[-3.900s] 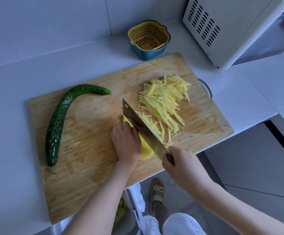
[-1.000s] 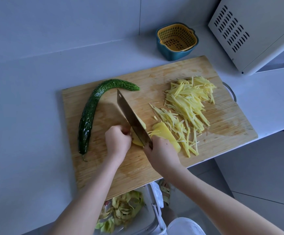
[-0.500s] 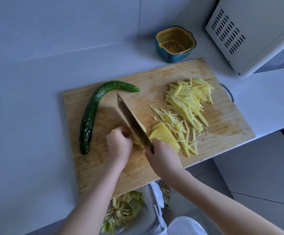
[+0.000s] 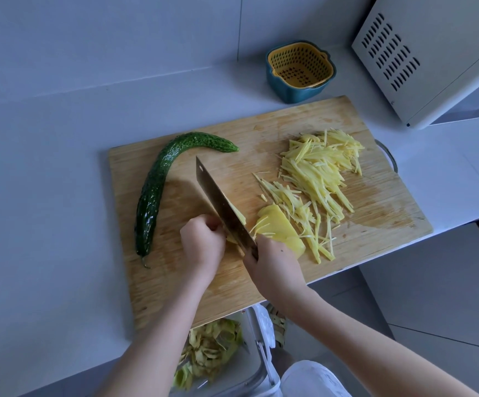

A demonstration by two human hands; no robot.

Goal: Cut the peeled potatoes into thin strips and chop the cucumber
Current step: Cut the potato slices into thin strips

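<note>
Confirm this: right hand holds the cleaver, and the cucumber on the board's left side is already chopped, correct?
No: the head view shows the cucumber whole, not chopped, on the left side of the board. The right hand does hold the cleaver.

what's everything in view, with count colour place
cutting board: 1, wood, on white counter
cucumber: 1, dark green, board's left
potato strips: pile, pale yellow, board's right
knife: 1, steel, between the hands
potato slices: stack, yellow, right of blade
potato piece: 1, yellow, under left fingers
strainer basket: 1, yellow in blue, behind board
appliance: 1, white, top right
peels: heap, yellowish, bin below counter
left hand: 1, holding potato piece
right hand: 1, gripping knife handle
</note>
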